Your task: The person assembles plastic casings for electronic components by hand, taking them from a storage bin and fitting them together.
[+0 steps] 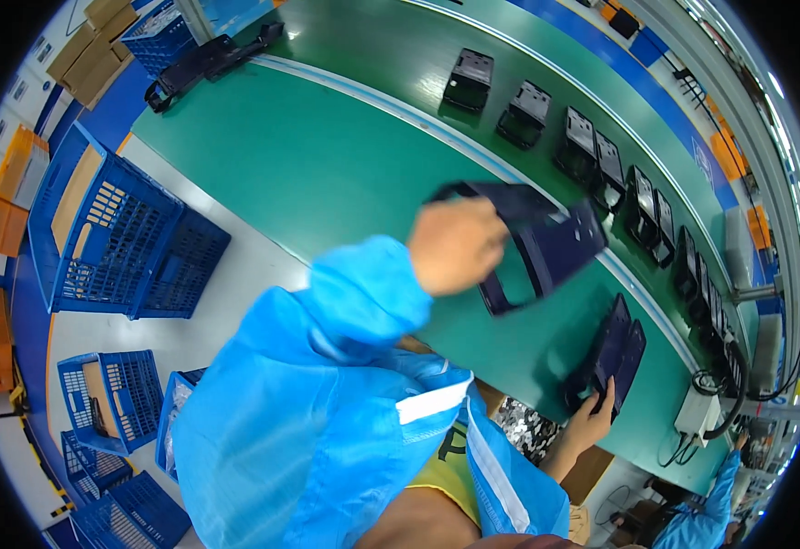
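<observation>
My left hand [459,242], in a blue sleeve, is closed on the edge of a dark plastic frame [560,252]. The frame has a wide rectangular opening, is smeared by motion and hangs tilted above the green table. Lower right, my right hand [592,419] grips the near end of a second dark plastic housing [612,352], with fingers laid along its side. This housing stands tilted over the table, and its far side is hidden. The two parts are apart from each other.
Beyond the green table [327,156], several black housings [470,78] line a green belt. More dark frames [208,69] lie at the far left corner. Blue crates [130,238] stand at left. A white box with cables [697,412] sits at right; a co-worker's blue sleeve [707,517] shows lower right.
</observation>
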Tool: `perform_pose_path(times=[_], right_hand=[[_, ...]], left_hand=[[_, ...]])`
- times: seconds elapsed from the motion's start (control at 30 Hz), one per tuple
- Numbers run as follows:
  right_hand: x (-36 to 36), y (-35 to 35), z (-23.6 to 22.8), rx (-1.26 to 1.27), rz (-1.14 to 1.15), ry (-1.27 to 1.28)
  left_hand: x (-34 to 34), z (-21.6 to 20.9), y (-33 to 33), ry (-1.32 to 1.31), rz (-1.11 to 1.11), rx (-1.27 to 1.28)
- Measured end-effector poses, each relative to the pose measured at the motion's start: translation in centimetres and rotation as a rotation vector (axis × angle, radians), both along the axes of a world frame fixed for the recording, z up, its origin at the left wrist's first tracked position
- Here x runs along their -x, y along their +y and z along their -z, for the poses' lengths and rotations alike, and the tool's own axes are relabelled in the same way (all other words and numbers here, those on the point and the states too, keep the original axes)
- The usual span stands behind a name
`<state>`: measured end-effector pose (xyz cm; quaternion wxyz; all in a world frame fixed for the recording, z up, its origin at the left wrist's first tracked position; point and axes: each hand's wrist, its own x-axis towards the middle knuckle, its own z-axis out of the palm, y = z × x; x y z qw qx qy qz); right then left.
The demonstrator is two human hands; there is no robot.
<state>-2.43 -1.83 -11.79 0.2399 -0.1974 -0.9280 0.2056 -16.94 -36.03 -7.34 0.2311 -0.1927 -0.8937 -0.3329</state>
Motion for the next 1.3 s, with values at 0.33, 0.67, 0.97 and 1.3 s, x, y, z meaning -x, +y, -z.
perform_pose_path(times=[0.33,0.67,0.97,1.3], right_hand=[[1.2,-4.4,1.7,-0.316,-0.047,0.095],[0.7,-4.3,2.1,-0.307,-0.027,0.078],[4.5,-4.6,-1.2,-0.273,-0.229,0.154],[29.5,-23.1,-9.6,-0.057,-1.048,0.308]], left_hand=[[22.5,3.1,-16.5,0.168,-0.677,0.238],[29.4,9.2,-15.6,-0.243,-0.725,0.386],[22.1,4.0,-17.1,-0.251,-0.455,0.313],[14.6,9.7,-19.6,-0.311,-0.756,0.106]])
